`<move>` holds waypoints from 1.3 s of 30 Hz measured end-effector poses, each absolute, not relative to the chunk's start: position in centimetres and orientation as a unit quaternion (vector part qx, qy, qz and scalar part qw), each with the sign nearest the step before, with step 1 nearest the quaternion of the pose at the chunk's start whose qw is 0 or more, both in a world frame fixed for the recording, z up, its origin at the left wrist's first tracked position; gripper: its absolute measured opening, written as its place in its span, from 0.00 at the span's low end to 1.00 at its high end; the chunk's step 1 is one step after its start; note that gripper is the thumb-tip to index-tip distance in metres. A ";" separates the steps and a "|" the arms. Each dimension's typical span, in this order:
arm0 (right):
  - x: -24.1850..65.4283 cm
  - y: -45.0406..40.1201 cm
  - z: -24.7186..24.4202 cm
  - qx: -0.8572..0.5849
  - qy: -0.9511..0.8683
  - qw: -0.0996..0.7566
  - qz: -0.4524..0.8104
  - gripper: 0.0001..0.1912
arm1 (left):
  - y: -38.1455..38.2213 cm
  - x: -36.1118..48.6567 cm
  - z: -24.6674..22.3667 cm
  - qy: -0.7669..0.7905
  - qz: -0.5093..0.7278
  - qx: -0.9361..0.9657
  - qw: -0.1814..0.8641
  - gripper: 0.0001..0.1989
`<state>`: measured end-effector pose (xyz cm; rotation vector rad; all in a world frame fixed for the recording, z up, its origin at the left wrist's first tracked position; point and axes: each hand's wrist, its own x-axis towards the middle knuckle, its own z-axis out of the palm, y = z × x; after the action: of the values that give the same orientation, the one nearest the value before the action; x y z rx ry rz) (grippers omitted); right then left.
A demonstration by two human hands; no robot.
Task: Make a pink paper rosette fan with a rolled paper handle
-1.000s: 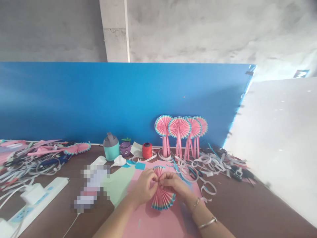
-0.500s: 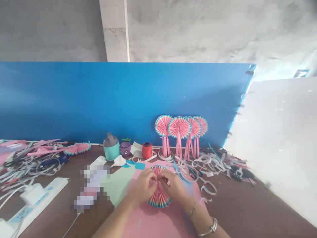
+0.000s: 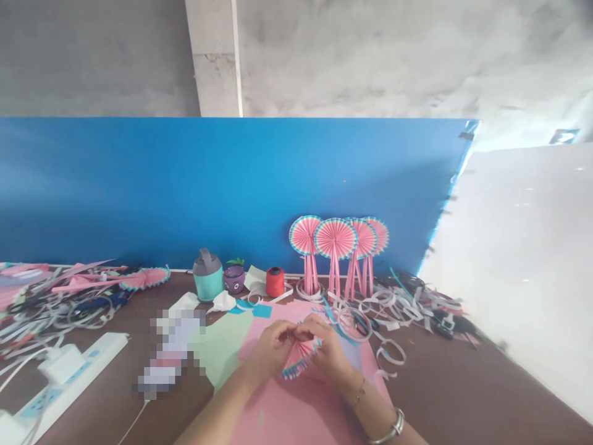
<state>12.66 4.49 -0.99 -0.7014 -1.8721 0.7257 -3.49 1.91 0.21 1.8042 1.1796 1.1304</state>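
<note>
Between my two hands is a pleated paper fan (image 3: 298, 360), pink with a blue and pale yellow rim, seen tilted and partly covered by my fingers. My left hand (image 3: 273, 346) is closed on its left side, fingertips near the middle. My right hand (image 3: 324, 346) pinches it from the right and hides its upper part. Underneath lie pink paper sheets (image 3: 287, 414), with a light green sheet (image 3: 222, 346) to the left.
Finished-looking pink fans (image 3: 336, 238) lean on the blue partition (image 3: 185, 185). A red thread spool (image 3: 275, 282), purple pot (image 3: 235, 278) and teal cup (image 3: 208, 276) stand at the back. Tape rings (image 3: 354, 322) and scraps lie right; a power strip (image 3: 69, 383) lies left.
The fan has tilted and folded from a nearly full upright disc, so less of it shows. My right hand has shifted slightly up over its top.
</note>
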 end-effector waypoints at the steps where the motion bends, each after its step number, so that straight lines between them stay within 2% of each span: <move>1: 12.6 4.5 -0.9 -0.293 -0.762 0.488 0.309 0.08 | 2.0 -3.6 0.1 0.457 0.432 0.693 0.353 0.14; 10: 12.4 5.0 -1.2 -0.329 -0.690 0.504 0.401 0.08 | 3.0 -4.3 -0.3 0.461 0.437 0.686 0.355 0.14; 16: 12.6 5.1 -0.8 -0.327 -0.674 0.483 0.453 0.09 | 2.7 -4.4 0.2 0.480 0.444 0.661 0.368 0.14; 21: 13.0 5.1 -0.3 -0.356 -0.621 0.492 0.495 0.09 | 3.2 -5.2 -0.4 0.454 0.481 0.630 0.407 0.12; 28: 13.2 5.5 -0.4 -0.356 -0.620 0.451 0.535 0.08 | 4.3 -5.9 -1.3 0.428 0.518 0.593 0.444 0.13; 39: 13.0 4.9 0.5 -0.334 -0.511 0.488 0.624 0.12 | 3.5 -4.9 -1.0 0.413 0.459 0.546 0.567 0.17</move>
<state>13.04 4.88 0.50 -0.8112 -1.2428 1.5159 -4.91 3.50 -0.95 1.2825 0.9700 1.0798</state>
